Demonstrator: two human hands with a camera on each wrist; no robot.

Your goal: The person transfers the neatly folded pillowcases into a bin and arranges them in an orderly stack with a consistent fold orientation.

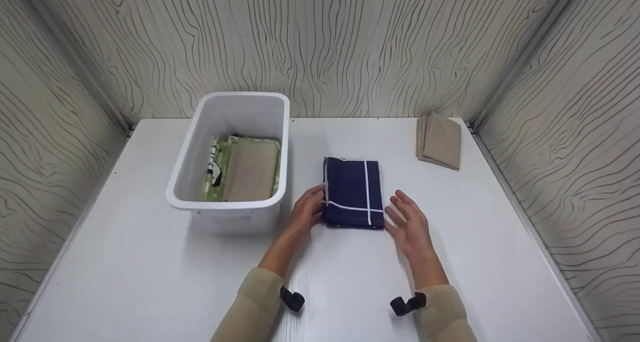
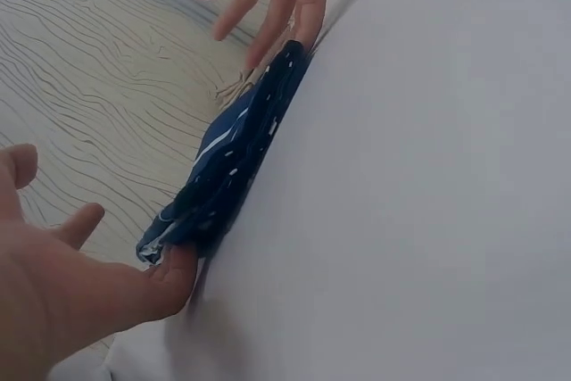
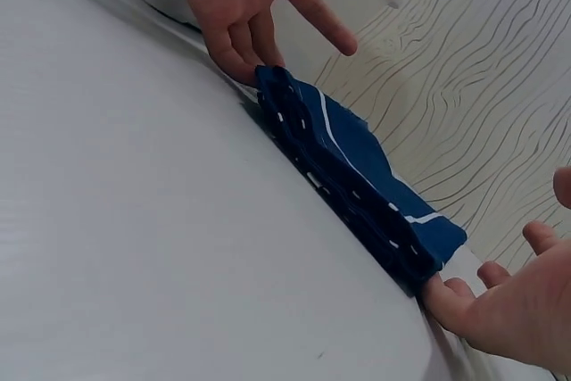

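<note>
A folded navy cloth with white stripes [image 1: 350, 187] lies on the white table between both hands, its layered edge showing in the wrist views. Against its left side, my left hand [image 1: 306, 213] touches the cloth with the fingers extended. On the opposite side my right hand [image 1: 410, 225] has its fingers spread, the little finger touching the cloth's near right corner. In the right wrist view, that hand [image 3: 517, 305] has its little-finger side low at the end of the folded stack [image 3: 357, 185]. Neither thumb closes over the cloth.
A white plastic bin [image 1: 240, 217] stands to the left, holding a folded beige cloth [image 1: 252, 172] and green patterned cloths [image 1: 215, 174]. Another folded beige cloth [image 1: 442, 141] lies at the table's back right corner. Wood-grain panels [image 1: 340, 47] wall the table [image 1: 350, 292] at back and sides.
</note>
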